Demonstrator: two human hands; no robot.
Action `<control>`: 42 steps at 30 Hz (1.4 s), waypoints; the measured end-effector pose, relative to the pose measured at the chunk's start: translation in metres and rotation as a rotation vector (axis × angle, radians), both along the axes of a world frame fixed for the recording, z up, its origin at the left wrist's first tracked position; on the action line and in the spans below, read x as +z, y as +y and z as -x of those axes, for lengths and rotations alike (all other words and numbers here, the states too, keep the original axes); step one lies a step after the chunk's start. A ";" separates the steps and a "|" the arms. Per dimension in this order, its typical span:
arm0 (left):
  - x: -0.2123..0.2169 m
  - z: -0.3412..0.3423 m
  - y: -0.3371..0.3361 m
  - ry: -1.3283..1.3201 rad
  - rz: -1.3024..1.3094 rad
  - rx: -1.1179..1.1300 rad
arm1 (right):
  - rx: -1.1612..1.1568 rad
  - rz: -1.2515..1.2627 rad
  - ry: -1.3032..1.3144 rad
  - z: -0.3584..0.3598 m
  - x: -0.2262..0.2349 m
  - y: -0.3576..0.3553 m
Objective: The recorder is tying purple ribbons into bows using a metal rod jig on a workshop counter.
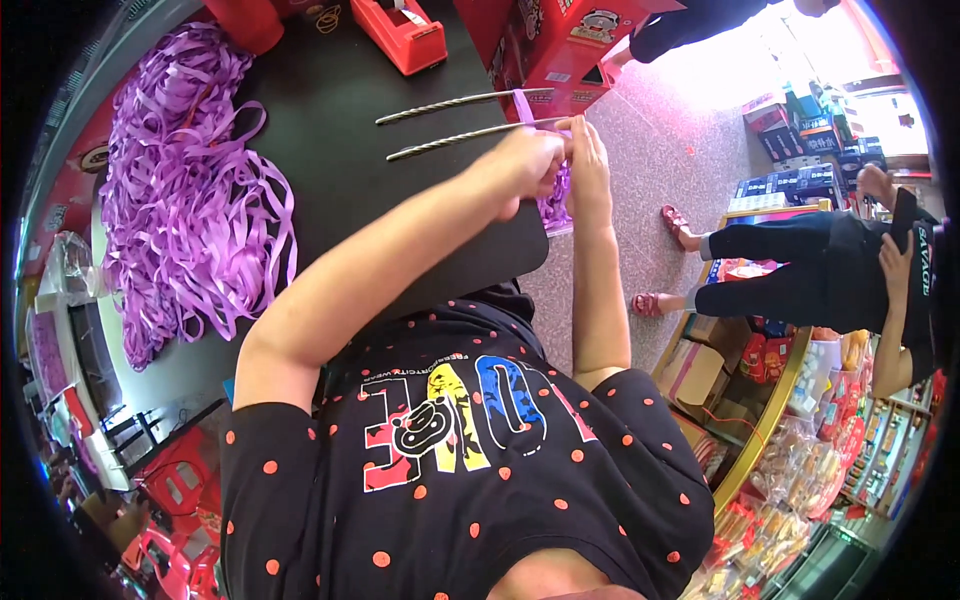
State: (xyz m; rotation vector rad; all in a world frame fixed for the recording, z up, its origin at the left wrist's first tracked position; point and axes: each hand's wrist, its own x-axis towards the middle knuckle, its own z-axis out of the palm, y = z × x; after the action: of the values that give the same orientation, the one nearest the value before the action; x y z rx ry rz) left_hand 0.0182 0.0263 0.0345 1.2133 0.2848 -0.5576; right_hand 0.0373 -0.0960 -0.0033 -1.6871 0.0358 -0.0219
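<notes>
Two twisted metal rods (440, 147) lie side by side above the dark tabletop (330, 130), pointing toward its right end. Purple ribbon (521, 107) loops over the far rod, and more of it hangs down between my hands. My left hand (533, 163) is curled closed on the ribbon beside the near rod. Against it, my right hand (590, 165) has its fingers pressed together at that rod's right end, pinching the ribbon. The fingertips partly hide the grip. A large tangled heap of purple ribbon (195, 190) covers the table's left side.
A red tape dispenser (402, 35) and a red cylinder (246, 22) stand at the table's far side. Beyond the rods is a red printed box (560, 50). To the right, a person in dark clothes (800, 270) stands by shelves of packaged goods (790, 440). Red plastic stools (180, 490) are at lower left.
</notes>
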 end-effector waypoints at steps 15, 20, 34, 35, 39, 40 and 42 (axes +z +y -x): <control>-0.026 -0.002 -0.034 0.051 1.059 0.366 | 0.117 -0.021 0.135 -0.014 0.030 0.002; -0.021 0.009 -0.031 -0.031 0.933 0.354 | 0.148 0.141 -0.011 -0.016 0.043 -0.007; -0.035 0.010 -0.030 -0.108 1.051 0.216 | 0.517 0.155 -0.047 -0.135 0.064 0.134; -0.036 0.008 -0.030 -0.114 1.088 0.251 | 0.513 0.221 0.046 -0.133 0.072 0.142; -0.029 0.011 -0.029 -0.085 1.030 0.343 | 0.514 0.302 0.172 -0.138 0.079 0.148; -0.033 0.009 -0.029 -0.108 1.011 0.328 | 0.523 0.328 0.198 -0.139 0.080 0.150; -0.038 0.007 -0.033 -0.130 0.995 0.315 | 0.510 0.351 0.223 -0.142 0.078 0.154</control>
State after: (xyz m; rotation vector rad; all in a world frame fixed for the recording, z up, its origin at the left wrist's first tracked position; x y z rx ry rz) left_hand 0.0110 -0.0067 -0.0038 0.2266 0.0560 -0.2692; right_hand 0.1797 0.0577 0.0746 -1.9981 -0.2444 0.5717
